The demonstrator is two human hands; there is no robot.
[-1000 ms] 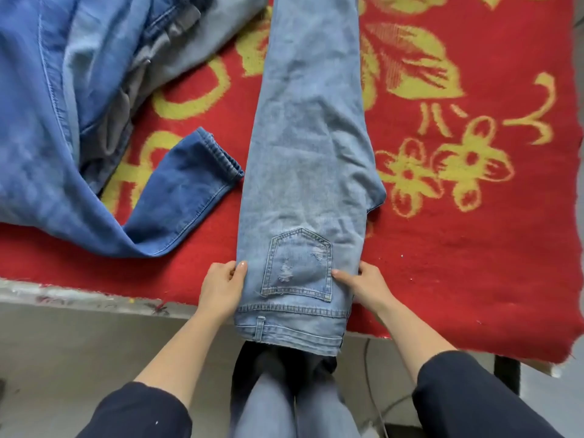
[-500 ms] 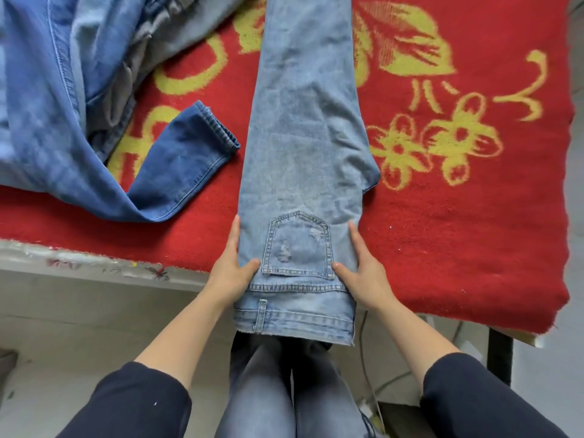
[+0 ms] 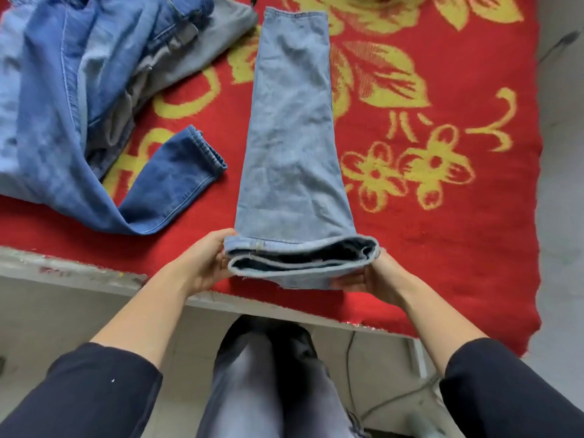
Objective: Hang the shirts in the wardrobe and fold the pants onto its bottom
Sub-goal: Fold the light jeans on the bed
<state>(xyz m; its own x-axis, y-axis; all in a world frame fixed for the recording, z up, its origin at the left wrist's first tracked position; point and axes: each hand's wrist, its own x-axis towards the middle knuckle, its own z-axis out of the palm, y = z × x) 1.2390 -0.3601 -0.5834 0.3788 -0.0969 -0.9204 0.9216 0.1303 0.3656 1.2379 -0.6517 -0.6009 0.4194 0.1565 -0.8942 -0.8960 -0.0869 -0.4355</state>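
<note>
Light blue jeans (image 3: 290, 147) lie lengthwise on the red blanket (image 3: 442, 232), legs doubled together, hems at the far end. The waistband end is lifted off the blanket near the table's front edge, so its dark inside shows. My left hand (image 3: 205, 263) grips the left side of the waistband. My right hand (image 3: 376, 279) holds the right side from below, fingers curled under the denim.
A heap of darker blue denim and grey garments (image 3: 79, 105) covers the blanket's left part, with one dark blue cuff (image 3: 189, 172) reaching toward the jeans. The table's pale front edge (image 3: 79, 273) runs below. Cables (image 3: 379, 403) lie on the floor by my legs.
Both hands went from pressing flat beside the back pocket to gripping the waistband and lifting it up off the blanket. The view has pulled back, showing the hems.
</note>
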